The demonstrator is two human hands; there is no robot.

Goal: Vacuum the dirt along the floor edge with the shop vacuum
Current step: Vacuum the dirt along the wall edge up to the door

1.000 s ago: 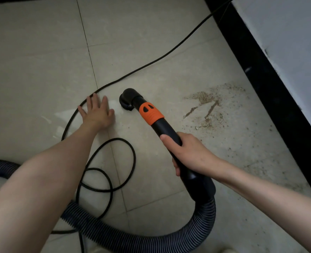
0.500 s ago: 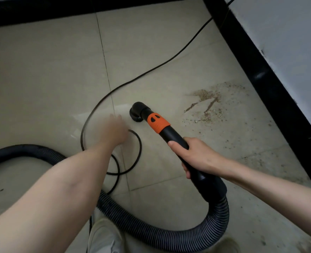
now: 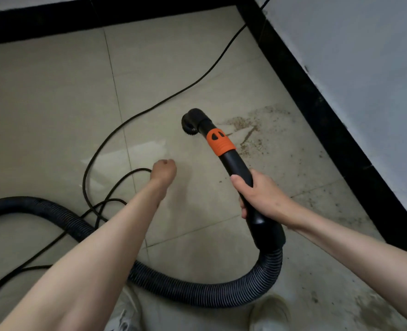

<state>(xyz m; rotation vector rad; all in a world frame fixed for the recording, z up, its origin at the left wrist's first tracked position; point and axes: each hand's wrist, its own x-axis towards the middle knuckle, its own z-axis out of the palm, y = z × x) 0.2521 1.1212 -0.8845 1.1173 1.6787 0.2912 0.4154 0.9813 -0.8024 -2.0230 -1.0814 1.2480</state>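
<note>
My right hand (image 3: 262, 197) grips the black vacuum wand (image 3: 235, 163), just below its orange collar (image 3: 220, 142). The round nozzle (image 3: 192, 120) hangs slightly above the tile, a little left of the brown dirt patch (image 3: 247, 130). More dirt specks trail along the floor beside the black baseboard (image 3: 317, 103) on the right. My left hand (image 3: 164, 170) is closed in a fist above the floor, and a loop of the black power cord (image 3: 126, 177) runs into it. The ribbed hose (image 3: 197, 290) curves from the wand under my arms and off to the left.
The power cord (image 3: 197, 82) crosses the beige tiles to the far right corner. Another black baseboard (image 3: 102, 17) runs along the far wall. The white wall (image 3: 364, 68) rises on the right. My light shoes (image 3: 269, 311) stand at the bottom edge near the hose.
My left hand went from flat on the floor to a fist on the cord loop. The view rose and the nozzle lifted and shifted right, closer to the dirt.
</note>
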